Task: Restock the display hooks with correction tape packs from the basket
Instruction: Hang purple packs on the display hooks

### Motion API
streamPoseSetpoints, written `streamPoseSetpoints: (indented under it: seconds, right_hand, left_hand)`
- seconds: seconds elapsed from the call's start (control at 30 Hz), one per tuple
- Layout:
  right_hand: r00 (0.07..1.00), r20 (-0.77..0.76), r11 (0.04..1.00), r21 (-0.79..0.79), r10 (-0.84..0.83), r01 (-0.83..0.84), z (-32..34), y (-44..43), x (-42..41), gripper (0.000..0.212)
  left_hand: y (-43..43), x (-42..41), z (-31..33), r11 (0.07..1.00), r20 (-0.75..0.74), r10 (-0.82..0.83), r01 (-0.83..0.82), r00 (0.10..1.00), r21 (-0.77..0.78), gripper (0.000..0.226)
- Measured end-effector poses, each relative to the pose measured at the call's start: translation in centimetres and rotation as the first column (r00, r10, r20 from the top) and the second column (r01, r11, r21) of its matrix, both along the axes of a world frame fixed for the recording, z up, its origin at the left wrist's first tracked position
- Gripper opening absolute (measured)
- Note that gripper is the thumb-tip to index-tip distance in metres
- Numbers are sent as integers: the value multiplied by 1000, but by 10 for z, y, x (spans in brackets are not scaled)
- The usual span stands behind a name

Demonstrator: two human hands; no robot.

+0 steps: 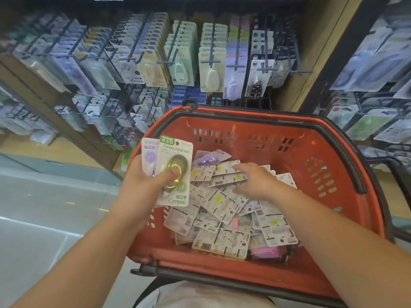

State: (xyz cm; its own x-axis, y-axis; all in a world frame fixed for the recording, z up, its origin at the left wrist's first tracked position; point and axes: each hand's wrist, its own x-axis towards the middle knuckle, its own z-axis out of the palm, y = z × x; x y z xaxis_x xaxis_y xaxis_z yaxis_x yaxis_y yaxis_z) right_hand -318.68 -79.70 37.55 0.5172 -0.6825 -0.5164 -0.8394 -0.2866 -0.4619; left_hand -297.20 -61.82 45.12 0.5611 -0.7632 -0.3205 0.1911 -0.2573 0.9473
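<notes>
SORTING STOCK: A person's left hand (142, 181), over the left rim of the red basket (244, 117), grips two correction tape packs fanned face-up. The thumb presses on the blister of a green-topped pack (178, 152), and a purple pack (149, 155) is tucked behind it. Inside the basket, a heap of loose packs (222, 212) lies mostly back-side up. The right hand (255, 181) rests on top of the heap with fingers stretched flat, grasping nothing that can be seen. Beyond the basket's far rim, the display hooks (210, 61) carry rows of green, purple and dark packs. The step in hand looks to be gathering a handful by colour. It would likely go best if the right hand turned packs face-up before choosing and passed them to the left with the hang holes lined up at the top. Keeping like colours together would let each batch slide onto one hook. Printing on the heap is too blurred to read, and the colours of the face-down packs are hidden. The shelves to either side of the basket are smeared, and the right forearm partly covers the basket's near rim.
</notes>
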Motion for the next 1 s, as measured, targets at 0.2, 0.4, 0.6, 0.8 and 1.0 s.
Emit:
streamPoseSetpoints:
  seconds: [0.2,0.4,0.6,0.8,1.0]
  right_hand:
    - [985,-144,963,-241,91,-124,-34,-7,12,52]
    - [993,119,940,-340,11,30,-25,-18,10,9]
    - [876,473,976,-128,-98,179,35,-17,-1,21]
    - [671,730,991,124,-131,59,98,4,-17,11]
    - [665,717,978,151,-208,143,95,21,-4,27]
  left_hand:
    - [9,1,-5,1000,-19,26,-26,999,11,60]
    - [10,0,-4,1000,-13,4,-4,1000,21,57]
    - [1,-1,-6,1000,54,-1,0,999,16,56]
    - [-13,-13,-1,994,21,-109,108,994,34,63]
    - [-18,-38,3,952,-117,-303,306,946,0,67]
